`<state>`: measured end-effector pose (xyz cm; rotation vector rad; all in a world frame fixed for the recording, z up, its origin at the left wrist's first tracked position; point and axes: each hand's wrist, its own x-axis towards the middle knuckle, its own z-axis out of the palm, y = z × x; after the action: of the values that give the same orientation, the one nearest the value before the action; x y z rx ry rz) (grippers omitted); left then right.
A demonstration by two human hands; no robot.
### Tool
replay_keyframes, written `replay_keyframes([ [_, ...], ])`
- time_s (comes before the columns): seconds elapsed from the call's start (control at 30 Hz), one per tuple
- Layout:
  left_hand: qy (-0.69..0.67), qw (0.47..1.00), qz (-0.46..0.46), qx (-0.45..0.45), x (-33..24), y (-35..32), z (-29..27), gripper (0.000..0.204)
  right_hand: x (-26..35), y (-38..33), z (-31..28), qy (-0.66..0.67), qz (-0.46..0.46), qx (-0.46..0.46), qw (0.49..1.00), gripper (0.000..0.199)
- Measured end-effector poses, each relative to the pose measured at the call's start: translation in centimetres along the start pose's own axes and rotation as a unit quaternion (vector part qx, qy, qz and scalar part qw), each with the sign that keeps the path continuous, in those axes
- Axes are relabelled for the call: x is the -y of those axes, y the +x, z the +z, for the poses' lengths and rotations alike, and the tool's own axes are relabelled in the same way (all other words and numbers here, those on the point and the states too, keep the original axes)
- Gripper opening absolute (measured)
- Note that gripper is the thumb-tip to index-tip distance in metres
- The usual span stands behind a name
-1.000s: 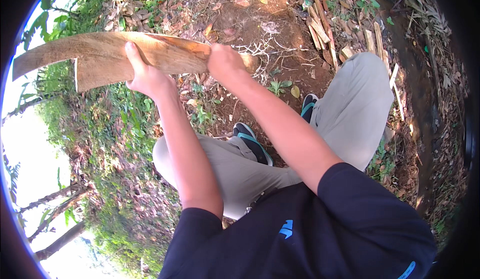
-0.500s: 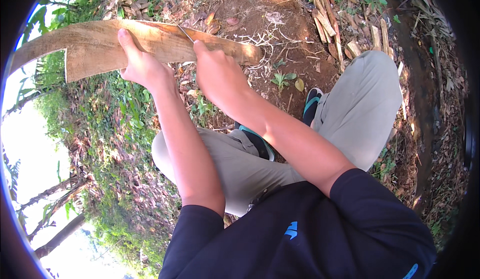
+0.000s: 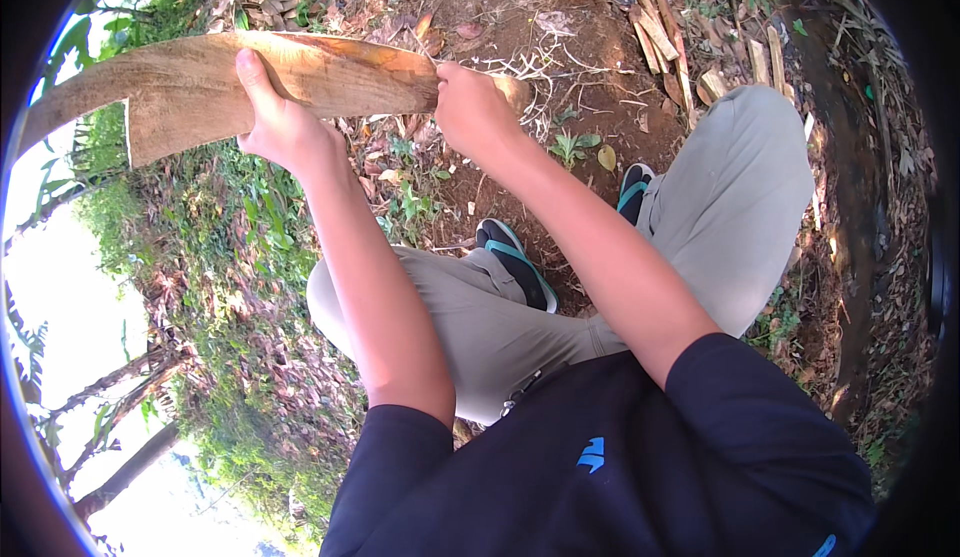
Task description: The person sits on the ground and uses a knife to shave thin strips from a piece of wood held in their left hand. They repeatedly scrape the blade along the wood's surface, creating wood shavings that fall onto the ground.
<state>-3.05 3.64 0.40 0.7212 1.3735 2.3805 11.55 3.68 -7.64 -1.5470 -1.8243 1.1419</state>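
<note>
Both hands grip a long brown bark slab [image 3: 200,87], held out over the ground: left hand [image 3: 285,127] closed on its middle, right hand [image 3: 475,107] clenched around the narrow end. Best to keep both grips firm and the slab level, clear of the knees.

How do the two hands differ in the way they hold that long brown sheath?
The left hand grips the sheath near its middle, thumb up across the wide face; the right hand closes as a fist around the narrow end. The left hand sits farther from the body than the right. Both are bare and clamped on it.
</note>
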Motion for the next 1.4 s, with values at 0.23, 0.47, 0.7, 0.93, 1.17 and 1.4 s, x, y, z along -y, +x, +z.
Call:
replay_keyframes([
  [0.23,0.006,0.999,-0.023,-0.045,-0.9,-1.0,1.8,0.052,3.5,-3.5,0.0,0.037,-0.057,-0.033,0.997,0.027],
  [0.47,0.042,0.997,-0.016,-0.070,-0.8,-1.4,1.6,0.049,6.2,-3.9,-1.0,-0.013,-0.075,-0.004,0.997,0.033],
  [0.7,0.009,0.997,-0.023,-0.076,0.0,-0.1,0.8,0.054,6.0,-1.6,3.4,-0.094,-0.103,-0.065,0.988,0.037],
  [0.93,0.032,0.989,-0.053,-0.135,0.8,2.2,-2.2,0.053,7.2,-0.3,4.9,-0.072,-0.102,0.014,0.992,0.029],
  [1.17,0.029,0.990,-0.050,-0.125,0.8,1.7,-1.9,0.037,7.4,-2.4,3.5,-0.099,-0.074,0.020,0.992,0.025],
  [1.4,0.054,0.982,-0.088,-0.158,1.2,2.6,-2.6,0.025,8.1,0.3,4.1,-0.118,-0.069,0.075,0.988,0.022],
])
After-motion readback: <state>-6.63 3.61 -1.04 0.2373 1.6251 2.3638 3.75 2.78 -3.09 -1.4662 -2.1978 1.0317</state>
